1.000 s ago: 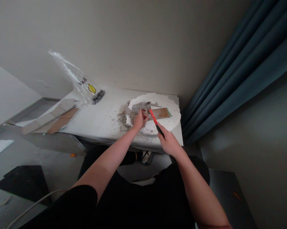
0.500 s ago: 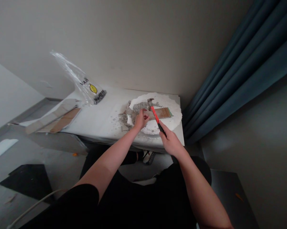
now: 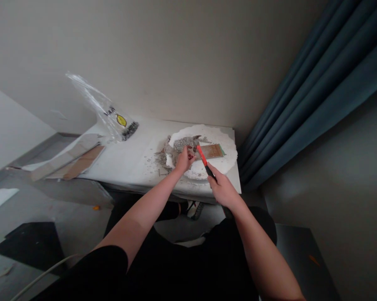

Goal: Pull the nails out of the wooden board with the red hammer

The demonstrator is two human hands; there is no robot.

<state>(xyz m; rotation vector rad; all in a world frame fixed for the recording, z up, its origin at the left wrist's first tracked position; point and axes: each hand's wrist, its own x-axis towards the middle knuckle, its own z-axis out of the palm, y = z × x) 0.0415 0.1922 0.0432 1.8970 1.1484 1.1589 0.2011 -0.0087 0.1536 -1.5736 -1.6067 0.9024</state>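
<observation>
- A clear plastic bag (image 3: 98, 104) with a yellow printed emblem and dark contents at its base stands on the far left of the white-topped desk (image 3: 132, 156), near the wall (image 3: 188, 67).
- Strips of brown cardboard (image 3: 83, 162) lie at the desk's left end; a blue-grey curtain (image 3: 301, 100) hangs just beyond its right end.
- Grey rubble (image 3: 182, 143) is heaped on the left part of a white disc (image 3: 229, 138), with crumbs scattered onto the desk around it.
- The left hand (image 3: 184, 159) stands in front of part of the rubble and the near end of a wooden strip (image 3: 212, 151); its fingers are curled with the thumb close by, and whether they pinch anything cannot be told.
- The hammer (image 3: 202, 156) is over the disc, gripped by its handle in the right hand (image 3: 221, 186), whose fingers are wrapped around it.
- The hammer's long axis slants from the right hand up and leftward, its head away from the person, just beside the left hand; whether the head touches anything is unclear.
- The wooden strip lies roughly crosswise, its greenish end pointing right.
- The hammer has a red shaft, a black grip and a dark metal head; the rubble is coarse and lumpy, the disc ragged-edged, the strip flat, brown and dusty, the bag glossy and creased.
</observation>
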